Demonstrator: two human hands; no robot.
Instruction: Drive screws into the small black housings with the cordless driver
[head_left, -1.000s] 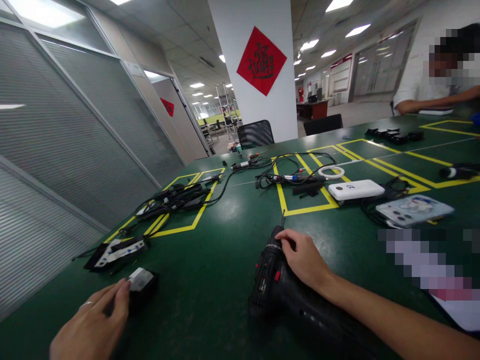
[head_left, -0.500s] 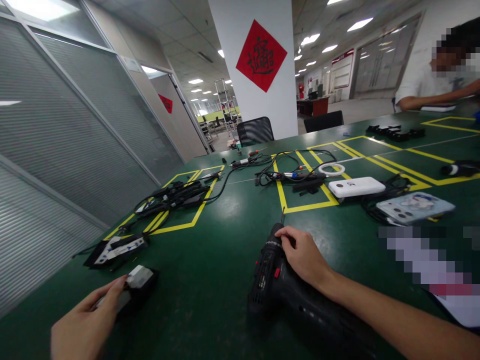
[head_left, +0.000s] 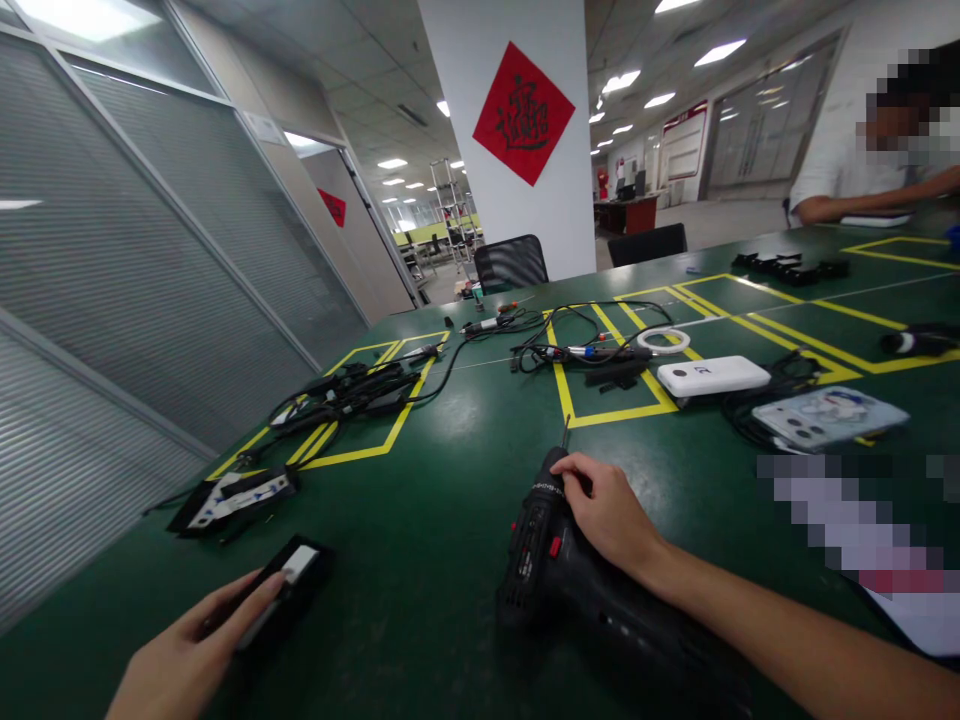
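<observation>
My left hand [head_left: 199,640] is closed, thumb and fingers on a flat black rectangular case [head_left: 311,582] with a white piece [head_left: 301,562] lying in it. The fingers partly cover this piece, and I cannot tell its kind. In the middle of the front, a black cordless drill [head_left: 534,560] lies on its side, its thin bit pointing away from me. My right hand [head_left: 611,515] is closed against its chuck, thumb and fingertips at the collar; some fingers are hidden. The forearm lies over part of the drill's handle.
Tangled black cables [head_left: 352,395] lie at the left inside yellow tape lines. Farther right are a white power bank [head_left: 712,375], a phone in a clear case [head_left: 832,415], a white ring [head_left: 664,341] and black brackets [head_left: 791,266]. Another person [head_left: 832,190] sits at the far right.
The white piece has gone from standing up out of the black case to lying lower in it. My left hand has moved slightly right with the case. The right hand and drill have stayed put.
</observation>
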